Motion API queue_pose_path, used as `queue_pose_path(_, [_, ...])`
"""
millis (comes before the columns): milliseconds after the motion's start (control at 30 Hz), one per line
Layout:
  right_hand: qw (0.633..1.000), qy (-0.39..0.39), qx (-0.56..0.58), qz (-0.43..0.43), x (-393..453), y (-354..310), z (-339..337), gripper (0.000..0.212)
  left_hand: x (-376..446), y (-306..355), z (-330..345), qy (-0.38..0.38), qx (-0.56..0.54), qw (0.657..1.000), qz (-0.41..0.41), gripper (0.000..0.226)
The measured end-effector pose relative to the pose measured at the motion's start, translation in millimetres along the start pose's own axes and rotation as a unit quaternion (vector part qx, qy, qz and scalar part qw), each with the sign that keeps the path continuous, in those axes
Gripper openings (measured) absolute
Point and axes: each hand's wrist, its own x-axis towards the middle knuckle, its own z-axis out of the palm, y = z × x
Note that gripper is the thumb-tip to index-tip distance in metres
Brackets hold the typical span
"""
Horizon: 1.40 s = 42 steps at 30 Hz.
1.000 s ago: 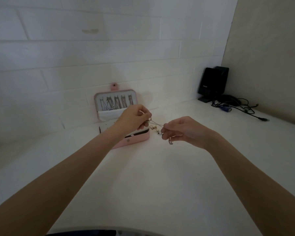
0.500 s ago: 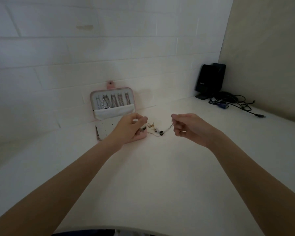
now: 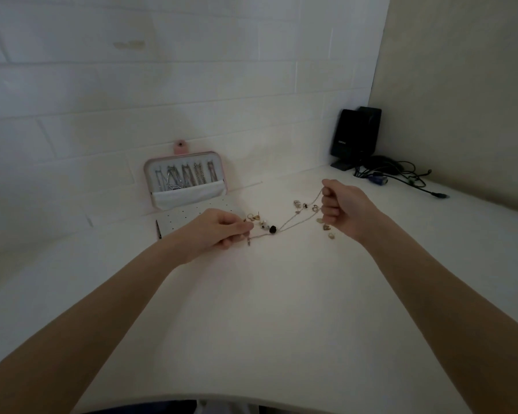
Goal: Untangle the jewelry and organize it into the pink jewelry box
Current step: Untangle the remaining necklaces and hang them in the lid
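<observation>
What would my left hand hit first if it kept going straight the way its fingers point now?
Probably the small earrings just past the left hand, then the dark bead on the chain it pinches; depth is hard to judge from the head view.

Left hand point(image 3: 219, 231) pinches one end of a thin chain necklace point(image 3: 290, 224); right hand point(image 3: 343, 209) grips the other end in a fist, chain stretched between them just above the white worktop point(image 3: 251, 309). Dark bead point(image 3: 272, 230) on the chain near the left hand. Small loose earrings and rings point(image 3: 304, 205) scattered on the worktop between the hands. Pink jewelry box point(image 3: 186, 182) open against the wall, chains hanging in its lid, perforated white panel point(image 3: 189, 218) in front. Black speaker point(image 3: 355, 138) and cables point(image 3: 401, 177) in the far right corner.
</observation>
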Motion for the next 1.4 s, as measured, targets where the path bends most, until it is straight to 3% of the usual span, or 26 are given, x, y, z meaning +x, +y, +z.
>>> queue_pose_path(67, [1.000,0.017,-0.014,-0.014,-0.6,-3.2,-1.2,0.033,-0.9,-2.3,-2.9,0.003,-0.009,1.000,-0.016,0.027])
queue_pose_path(167, [0.998,0.019,-0.049,-0.023,-2.6,-7.1,0.5,0.030,0.8,-5.5,-5.8,0.028,-0.093,0.995,-0.039,0.007])
queue_pose_path(233, [0.997,-0.001,-0.077,-0.030,-4.9,-8.6,2.9,0.026,4.0,-6.8,-7.3,0.066,-0.113,0.991,-0.032,0.009])
queue_pose_path(333, [0.994,-0.016,-0.093,-0.050,-6.4,-12.9,6.6,0.023,6.2,-5.6,-10.0,0.113,-0.046,0.992,0.005,0.016])
queue_pose_path(433, [0.994,-0.004,-0.077,-0.080,-5.2,-24.8,16.1,0.022,3.7,-7.1,-10.0,0.032,-0.043,0.998,-0.013,0.014])
queue_pose_path(500, [0.990,0.006,-0.088,-0.109,-5.4,-35.2,25.3,0.023,3.5,-10.5,-5.5,-0.020,0.061,0.998,-0.017,0.015])
queue_pose_path(633, [0.973,0.022,-0.149,-0.176,-9.6,-51.0,44.8,0.024,7.1,-11.0,-0.4,0.017,0.162,0.986,0.021,0.017])
queue_pose_path(733, [0.957,0.058,-0.198,-0.203,-12.4,-53.3,45.5,0.027,7.1,-9.1,-1.6,0.062,0.039,0.997,0.014,0.022])
queue_pose_path(833, [0.938,0.062,-0.267,-0.211,-13.9,-49.4,32.7,0.029,5.2,-2.9,-14.6,0.148,-0.098,0.984,0.023,0.023])
queue_pose_path(1000, [0.923,-0.051,-0.361,-0.121,-18.9,-41.6,7.9,0.027,10.1,17.0,-49.3,0.179,-0.379,0.908,0.018,0.017])
queue_pose_path(1167, [0.902,-0.190,-0.378,-0.088,-23.6,-20.4,5.6,0.013,13.1,42.5,-53.2,0.191,-0.493,0.848,0.045,0.022])
queue_pose_path(1267, [0.882,-0.260,-0.392,-0.041,-20.2,-4.9,9.7,0.015,13.7,58.5,-50.1,0.210,-0.436,0.872,0.077,0.018])
queue_pose_path(1400, [0.807,-0.295,-0.512,0.024,-19.1,14.1,14.3,0.020,7.5,75.9,-41.5,0.202,-0.250,0.939,0.126,0.015])
